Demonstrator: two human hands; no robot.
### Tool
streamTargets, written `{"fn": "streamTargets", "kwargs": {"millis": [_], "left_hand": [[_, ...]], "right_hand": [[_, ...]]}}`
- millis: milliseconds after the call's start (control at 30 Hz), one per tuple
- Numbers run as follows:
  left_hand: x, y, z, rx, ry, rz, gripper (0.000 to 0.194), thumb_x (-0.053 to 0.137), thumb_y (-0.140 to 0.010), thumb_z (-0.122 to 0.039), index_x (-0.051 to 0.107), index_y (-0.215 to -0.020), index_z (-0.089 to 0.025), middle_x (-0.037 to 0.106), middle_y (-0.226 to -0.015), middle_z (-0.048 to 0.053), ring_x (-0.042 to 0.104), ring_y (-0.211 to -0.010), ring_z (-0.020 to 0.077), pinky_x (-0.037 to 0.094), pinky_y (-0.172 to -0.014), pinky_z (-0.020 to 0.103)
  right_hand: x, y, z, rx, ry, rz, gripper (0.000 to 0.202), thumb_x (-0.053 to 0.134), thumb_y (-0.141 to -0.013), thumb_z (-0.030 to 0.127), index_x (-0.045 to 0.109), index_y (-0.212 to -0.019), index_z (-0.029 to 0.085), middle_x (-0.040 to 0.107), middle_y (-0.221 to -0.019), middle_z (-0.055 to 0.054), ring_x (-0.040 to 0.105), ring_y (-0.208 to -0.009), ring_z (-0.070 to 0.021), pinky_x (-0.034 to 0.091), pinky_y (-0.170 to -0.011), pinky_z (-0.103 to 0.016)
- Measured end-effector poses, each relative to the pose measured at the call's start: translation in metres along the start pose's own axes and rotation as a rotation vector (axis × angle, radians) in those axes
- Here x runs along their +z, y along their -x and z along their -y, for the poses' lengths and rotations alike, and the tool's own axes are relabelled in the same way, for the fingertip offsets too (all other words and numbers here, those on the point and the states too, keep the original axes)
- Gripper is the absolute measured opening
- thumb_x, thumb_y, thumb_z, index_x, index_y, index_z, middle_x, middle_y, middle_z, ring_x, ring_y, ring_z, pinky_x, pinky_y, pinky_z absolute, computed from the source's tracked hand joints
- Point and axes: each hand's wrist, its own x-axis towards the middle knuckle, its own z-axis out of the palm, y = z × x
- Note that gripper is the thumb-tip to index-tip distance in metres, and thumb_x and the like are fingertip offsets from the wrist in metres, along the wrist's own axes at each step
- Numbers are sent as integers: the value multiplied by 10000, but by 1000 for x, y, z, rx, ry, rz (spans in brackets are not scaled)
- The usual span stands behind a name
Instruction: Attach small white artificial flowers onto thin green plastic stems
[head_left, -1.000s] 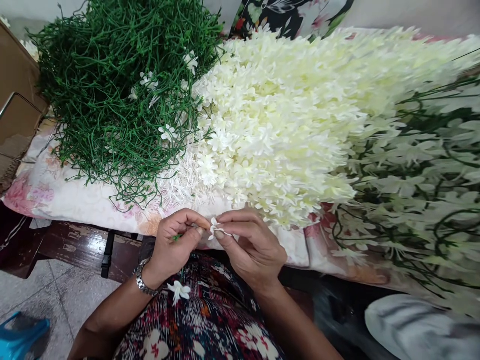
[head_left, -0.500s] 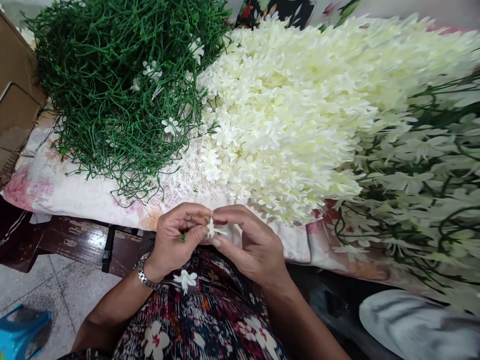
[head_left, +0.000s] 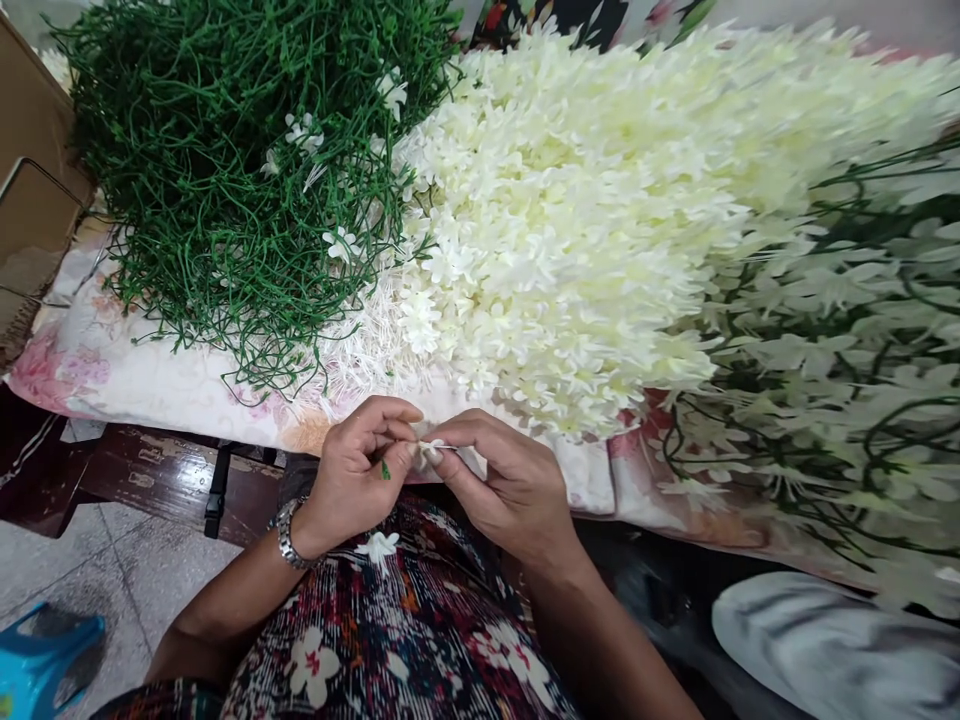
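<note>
My left hand (head_left: 365, 468) is closed in a pinch, with a small green stem tip (head_left: 385, 470) showing beside its thumb. Between my two hands is a small white artificial flower (head_left: 429, 452), mostly covered by the fingertips. Thumb and forefinger of my right hand (head_left: 501, 475) pinch that flower from the other side. Below my left wrist another white flower (head_left: 379, 546) shows against the patterned clothing; whether it hangs from the held stem is hidden. Just beyond my hands lie loose white stamens (head_left: 367, 350).
Green plastic stems (head_left: 225, 180) are heaped at the far left, beside a heap of white petals (head_left: 570, 230). Assembled flower sprays (head_left: 840, 380) lie at right. A floral cloth (head_left: 187, 385) covers the surface. A cardboard box (head_left: 34, 150) and blue stool (head_left: 49, 660) are left.
My right thumb and forefinger have closed in on the white flower, which was more exposed before. The flower below my left wrist has shifted slightly up and right.
</note>
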Motion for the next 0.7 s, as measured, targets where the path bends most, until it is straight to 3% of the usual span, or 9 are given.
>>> {"fn": "streamTargets", "kwargs": {"millis": [100, 300, 400, 533, 700], "left_hand": [[0, -1, 0, -35, -79, 22, 189, 446, -723, -57, 494, -880, -150, 516, -700, -9, 511, -593, 58, 425, -530, 149], [3, -2, -3, 1, -208, 148, 264, 452, -660, -27, 462, -885, -163, 521, -724, -4, 496, -660, 98, 419, -594, 211], [4, -1, -6, 34, -237, 198, 306, 436, -623, 3, 451, -879, -164, 512, -726, -7, 481, -647, 97, 401, -589, 215], [4, 3, -6, 24, -148, 197, 197, 421, -711, -52, 433, -872, -166, 475, -711, -8, 461, -622, 89, 390, -569, 210], [4, 7, 3, 73, -70, 106, 39, 437, -779, -162, 467, -803, -162, 476, -690, 2, 458, -625, 97, 388, -568, 214]], "right_hand": [[-8, 0, 7, -7, -84, -49, 145, 537, -712, 71, 563, -802, 181, 553, -704, 4, 522, -659, -92, 415, -582, -233], [-10, -2, 25, -203, -43, 151, 208, 525, -703, 51, 567, -878, 156, 564, -930, -64, 535, -852, -130, 457, -710, -273], [-6, -2, 22, -198, 10, 85, 213, 525, -693, 35, 561, -873, 143, 574, -863, -58, 537, -814, -120, 461, -690, -260], [-5, -1, 14, -130, -3, 2, 191, 522, -701, 46, 558, -842, 170, 584, -799, -25, 554, -769, -110, 460, -661, -246], [-5, 2, 9, -103, -31, -22, 173, 521, -713, 68, 557, -837, 185, 593, -773, -18, 559, -736, -114, 457, -631, -254]]}}
